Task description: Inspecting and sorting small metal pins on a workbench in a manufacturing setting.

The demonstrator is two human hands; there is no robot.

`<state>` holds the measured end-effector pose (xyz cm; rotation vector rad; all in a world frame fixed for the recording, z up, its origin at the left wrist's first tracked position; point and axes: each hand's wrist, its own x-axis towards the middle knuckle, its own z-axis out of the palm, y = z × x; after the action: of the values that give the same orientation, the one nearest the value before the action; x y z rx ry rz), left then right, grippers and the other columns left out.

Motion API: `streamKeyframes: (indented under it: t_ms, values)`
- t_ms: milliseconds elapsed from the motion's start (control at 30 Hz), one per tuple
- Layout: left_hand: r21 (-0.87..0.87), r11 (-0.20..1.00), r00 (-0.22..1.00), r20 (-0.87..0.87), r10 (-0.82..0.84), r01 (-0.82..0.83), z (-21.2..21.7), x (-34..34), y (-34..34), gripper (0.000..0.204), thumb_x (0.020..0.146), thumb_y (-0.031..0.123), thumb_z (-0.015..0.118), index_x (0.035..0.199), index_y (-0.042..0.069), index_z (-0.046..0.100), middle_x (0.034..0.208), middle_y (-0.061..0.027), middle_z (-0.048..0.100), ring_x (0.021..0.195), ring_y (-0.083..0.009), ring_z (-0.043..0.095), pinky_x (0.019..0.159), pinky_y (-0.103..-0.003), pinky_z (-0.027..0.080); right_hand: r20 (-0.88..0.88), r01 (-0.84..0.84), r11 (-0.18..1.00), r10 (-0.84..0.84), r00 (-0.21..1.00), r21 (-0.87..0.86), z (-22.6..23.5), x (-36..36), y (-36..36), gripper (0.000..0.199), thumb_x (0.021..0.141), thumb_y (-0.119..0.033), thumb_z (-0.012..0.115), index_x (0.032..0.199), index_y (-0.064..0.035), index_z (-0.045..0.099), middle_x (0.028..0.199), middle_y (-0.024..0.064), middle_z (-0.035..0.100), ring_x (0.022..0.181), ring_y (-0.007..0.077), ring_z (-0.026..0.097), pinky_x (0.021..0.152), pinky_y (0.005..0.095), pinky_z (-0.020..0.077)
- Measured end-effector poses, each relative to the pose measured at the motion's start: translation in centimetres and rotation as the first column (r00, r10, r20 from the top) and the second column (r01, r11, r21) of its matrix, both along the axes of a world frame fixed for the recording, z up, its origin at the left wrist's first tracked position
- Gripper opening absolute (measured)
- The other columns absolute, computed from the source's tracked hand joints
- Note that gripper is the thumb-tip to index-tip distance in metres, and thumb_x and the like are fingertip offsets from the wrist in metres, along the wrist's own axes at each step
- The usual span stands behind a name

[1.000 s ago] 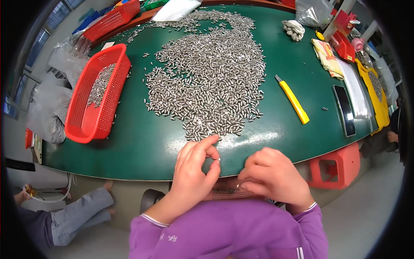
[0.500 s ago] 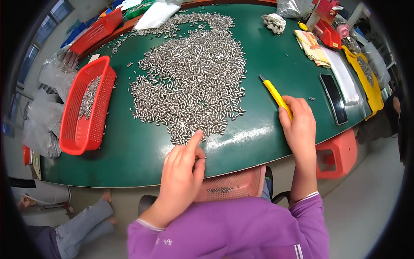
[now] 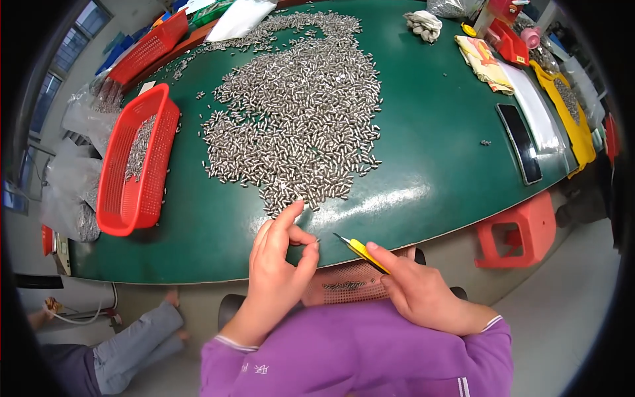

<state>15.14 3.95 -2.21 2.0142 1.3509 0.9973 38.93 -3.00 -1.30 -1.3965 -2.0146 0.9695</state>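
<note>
A wide heap of small bullet-shaped metal parts [image 3: 297, 106] covers the middle of the green table. My left hand [image 3: 278, 264] is at the table's near edge, just below the heap. Its thumb and a finger are pinched on a small metal part [image 3: 318, 241], mostly hidden by the fingertips; the index finger points up toward the heap. My right hand [image 3: 423, 291] is wrapped round a yellow utility knife [image 3: 360, 249]. The knife's thin blade points up and left, a short way from the pinched part and apart from it.
A red basket [image 3: 159, 165] with some metal parts stands at left. A pink basket [image 3: 347, 281] sits below the near edge, over my lap. On the right lie a phone [image 3: 519, 142], a patterned cloth [image 3: 483, 63] and white gloves [image 3: 423, 25]. A red stool [image 3: 522, 231] stands beyond.
My right hand has brought the knife left and down from the table's right side, close to my left fingertips. My left hand stays in nearly the same place, still pinching.
</note>
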Motion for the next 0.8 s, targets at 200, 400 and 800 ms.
streamKeyframes:
  t_ms: [200,400,800]
  values:
    - [0.016,1.0,0.999,0.034,0.014,-0.015,-0.6,0.0,-0.2,0.059,0.078,-0.005,0.072,0.135,0.001,0.055,0.082,-0.0035,0.067,0.082,-0.0221,0.061,0.081,-0.037,0.051,0.081,-0.096,0.991,0.088,0.993,0.093,0.1,-1.0,0.4,0.071,0.089,0.0,0.063,0.154,-0.013,0.041,0.093,0.0126,0.065,0.08,0.0327,0.066,0.069,0.0421,0.0552]
    - [0.013,0.999,0.999,0.008,0.032,-0.032,-0.2,0.3,-0.2,0.055,0.077,-0.005,0.072,0.129,0.001,0.057,0.082,-0.0034,0.067,0.082,-0.0226,0.061,0.081,-0.037,0.051,0.082,-0.08,0.991,0.071,0.994,0.106,-0.1,-1.2,0.2,0.072,0.087,0.001,0.063,0.155,-0.0098,0.04,0.096,0.0143,0.064,0.079,0.0328,0.066,0.066,0.0418,0.0557]
    - [0.008,0.999,0.999,0.007,0.037,-0.037,0.0,0.3,-0.2,0.05,0.077,-0.004,0.072,0.125,0.001,0.059,0.082,-0.0039,0.068,0.084,-0.0242,0.061,0.081,-0.038,0.05,0.076,-0.111,0.99,0.104,0.992,0.088,0.1,-1.1,0.5,0.073,0.085,0.004,0.063,0.154,-0.0074,0.04,0.101,0.0171,0.066,0.081,0.0341,0.067,0.066,0.0426,0.0568]
